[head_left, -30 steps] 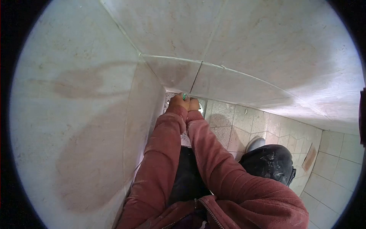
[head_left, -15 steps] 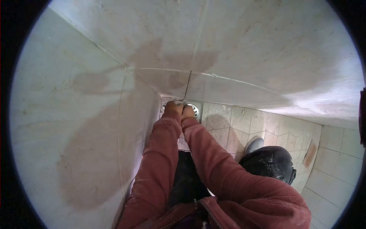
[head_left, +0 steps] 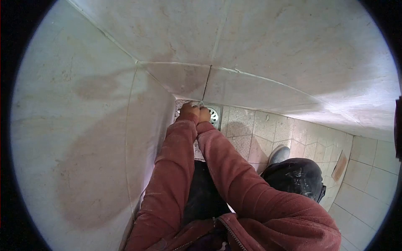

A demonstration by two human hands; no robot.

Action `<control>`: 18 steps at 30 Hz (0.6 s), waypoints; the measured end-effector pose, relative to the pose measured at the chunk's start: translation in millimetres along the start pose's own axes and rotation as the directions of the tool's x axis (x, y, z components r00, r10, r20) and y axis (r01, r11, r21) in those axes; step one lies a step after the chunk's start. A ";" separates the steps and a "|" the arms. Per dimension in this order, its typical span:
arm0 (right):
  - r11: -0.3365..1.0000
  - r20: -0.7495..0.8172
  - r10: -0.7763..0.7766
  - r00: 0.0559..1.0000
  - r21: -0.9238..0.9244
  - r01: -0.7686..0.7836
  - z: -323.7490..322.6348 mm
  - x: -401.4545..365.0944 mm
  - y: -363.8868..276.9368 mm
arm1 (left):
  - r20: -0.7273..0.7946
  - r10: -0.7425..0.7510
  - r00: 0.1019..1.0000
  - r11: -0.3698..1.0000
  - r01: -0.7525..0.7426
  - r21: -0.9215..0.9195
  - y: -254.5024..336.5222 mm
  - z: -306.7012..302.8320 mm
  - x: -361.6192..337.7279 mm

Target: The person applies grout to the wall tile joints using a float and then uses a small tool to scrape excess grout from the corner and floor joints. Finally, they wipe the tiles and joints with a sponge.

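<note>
My left hand (head_left: pixel 190 110) and my right hand (head_left: pixel 204 114) are side by side, touching, low in the corner where the tiled walls meet the floor. The fingers of both are curled away from view, and what they hold, if anything, is hidden. Something pale and small shows at the fingertips, too small to make out. A round slotted metal drain cover (head_left: pixel 214 116) lies just right of my right hand, partly hidden by it. Rough, speckled floor (head_left: pixel 197 151) shows between my forearms.
Large pale wall tiles (head_left: pixel 92 138) rise close on the left and ahead (head_left: pixel 268 50). Patterned floor tiles (head_left: pixel 240 121) run to the right. My boot (head_left: pixel 279 154) and dark-trousered knee (head_left: pixel 297 178) are at the right. A brownish strip (head_left: pixel 339 166) lies farther right.
The view has shifted slightly, so the wall corner and floor sit a little higher. Both hands remain together beside the drain cover.
</note>
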State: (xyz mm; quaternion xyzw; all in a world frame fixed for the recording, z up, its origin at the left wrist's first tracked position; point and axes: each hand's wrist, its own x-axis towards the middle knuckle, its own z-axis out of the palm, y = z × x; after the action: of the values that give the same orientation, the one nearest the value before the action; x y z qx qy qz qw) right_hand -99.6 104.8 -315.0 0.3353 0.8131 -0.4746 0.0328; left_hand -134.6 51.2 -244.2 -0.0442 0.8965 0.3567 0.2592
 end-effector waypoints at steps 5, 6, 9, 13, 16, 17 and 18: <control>0.999 -0.068 0.001 0.998 -0.048 -0.004 -1.5 -4.0 -3.9 | 0.039 0.028 0.999 0.995 -0.024 -0.099 -9.4 1.9 3.4; 0.998 -0.035 0.003 0.999 -0.056 -0.005 -3.0 -6.1 -6.3 | 0.013 -0.014 1.000 0.997 0.015 -0.070 -4.1 -1.3 -1.7; 0.999 -0.033 0.006 0.999 -0.035 -0.007 -5.7 -6.4 -13.6 | -0.013 -0.020 1.000 0.997 0.019 -0.075 -7.7 0.5 4.7; 0.999 -0.003 -0.003 1.000 -0.052 0.002 -9.5 -0.9 -12.6 | 0.035 0.078 0.996 0.990 -0.073 -0.117 -24.4 11.9 24.5; 0.997 0.003 -0.020 1.000 -0.075 0.020 -20.1 -5.1 -13.7 | -0.032 -0.009 0.999 0.998 0.011 0.059 -21.9 24.6 31.1; 0.997 0.000 -0.018 1.000 -0.078 0.017 -23.1 -2.2 -17.4 | -0.028 -0.007 1.000 0.998 0.008 0.057 -22.3 23.1 35.4; 0.985 0.026 -0.068 0.997 -0.154 0.071 -20.9 7.2 -14.8 | 0.068 0.203 0.977 0.903 -0.214 0.372 -21.9 17.4 39.3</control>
State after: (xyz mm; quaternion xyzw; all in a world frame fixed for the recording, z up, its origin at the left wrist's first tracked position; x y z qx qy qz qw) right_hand -108.1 120.3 -295.1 0.2981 0.8585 -0.4141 0.0506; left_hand -155.1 50.6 -287.9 0.1075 0.9441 0.2041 0.2356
